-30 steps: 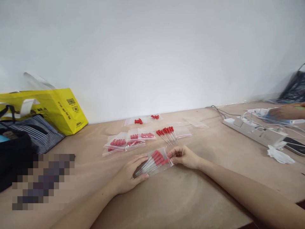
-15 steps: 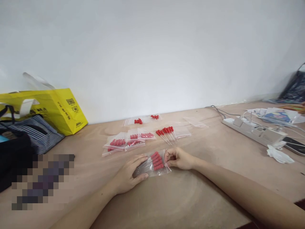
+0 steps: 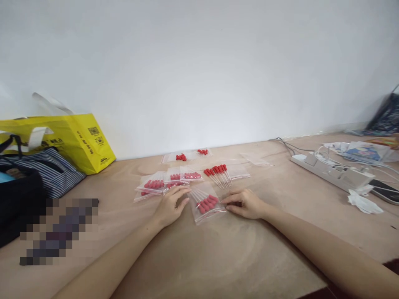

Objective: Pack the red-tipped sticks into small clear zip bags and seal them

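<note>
A clear zip bag [image 3: 199, 216] of red-bulbed droppers lies flat between my hands, its zip edge toward me. Inside it the red bulbs [image 3: 207, 204] sit near the zip and the clear stems point away. My left hand [image 3: 171, 207] is at the bag's left side, thumb and fingers apart. At the right edge, my right hand [image 3: 246, 203] rests with bent fingers, fingertips at or touching the plastic; a gap shows between thumb and fingers. Just beyond, several loose droppers [image 3: 218, 171] are fanned out on the table. Filled bags [image 3: 154, 184] overlap behind my left hand.
More droppers [image 3: 181, 157] lie on plastic by the wall, with flat bags [image 3: 255, 159] to their right. A power strip [image 3: 330, 170] with cables, a phone [image 3: 386, 191] and crumpled tissue [image 3: 365, 202] are at right. A yellow bag [image 3: 93, 145] and a striped bag [image 3: 62, 172] stand left.
The bag of droppers has turned, so its zip edge faces me instead of right. My left hand has come off it and moved up-left; my right hand has shifted slightly right.
</note>
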### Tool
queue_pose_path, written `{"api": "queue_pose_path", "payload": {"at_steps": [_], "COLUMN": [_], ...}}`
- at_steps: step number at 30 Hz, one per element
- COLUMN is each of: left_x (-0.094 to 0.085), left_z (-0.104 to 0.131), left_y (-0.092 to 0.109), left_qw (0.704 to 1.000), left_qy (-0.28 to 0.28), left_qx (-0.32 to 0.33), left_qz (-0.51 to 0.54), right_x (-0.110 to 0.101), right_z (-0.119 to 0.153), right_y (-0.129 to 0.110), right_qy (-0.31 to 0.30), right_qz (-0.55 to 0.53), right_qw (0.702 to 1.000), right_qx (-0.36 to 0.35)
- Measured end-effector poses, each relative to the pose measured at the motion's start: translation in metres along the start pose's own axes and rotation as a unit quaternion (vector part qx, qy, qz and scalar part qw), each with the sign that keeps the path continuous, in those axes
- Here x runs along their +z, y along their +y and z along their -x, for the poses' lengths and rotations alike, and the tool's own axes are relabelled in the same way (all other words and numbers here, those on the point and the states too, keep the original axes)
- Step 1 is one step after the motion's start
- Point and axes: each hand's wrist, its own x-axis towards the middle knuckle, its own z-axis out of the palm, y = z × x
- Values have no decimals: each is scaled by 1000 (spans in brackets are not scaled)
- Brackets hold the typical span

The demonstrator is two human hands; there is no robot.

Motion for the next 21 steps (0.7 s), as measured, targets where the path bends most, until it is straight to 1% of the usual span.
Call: {"api": "queue_pose_path", "payload": {"at_steps": [2, 4, 6, 8, 10, 14, 17, 21], "left_x": [0, -3, -4, -4, -3, -1, 1, 4], "left_z": [5, 12, 16, 17, 15, 12, 12, 14], "left_y": [9, 19, 24, 24, 20, 15, 14, 14], "left_qw": [1000, 997, 993, 989, 981, 955, 945, 945], "left_qy": [0, -14, -22, -13, 8, 31, 39, 50], "left_qx": [14, 58, 106, 148, 193, 270, 283, 278], "left_qz": [15, 42, 48, 23, -20, -122, -162, -168], "right_x": [6, 10, 13, 13, 12, 14, 20, 27], "right_z": [-1, -2, -3, -4, -4, -6, -10, -15], "right_y": [-2, -3, -5, -7, -10, -15, -17, -18], "right_qy": [14, 24, 24, 24, 27, 58, 98, 128], "right_qz": [25, 44, 61, 79, 100, 159, 212, 287], "right_qw": [1000, 999, 997, 994, 990, 976, 958, 929], "right_qx": [-4, -17, -42, -72, -97, -137, -164, -196]}}
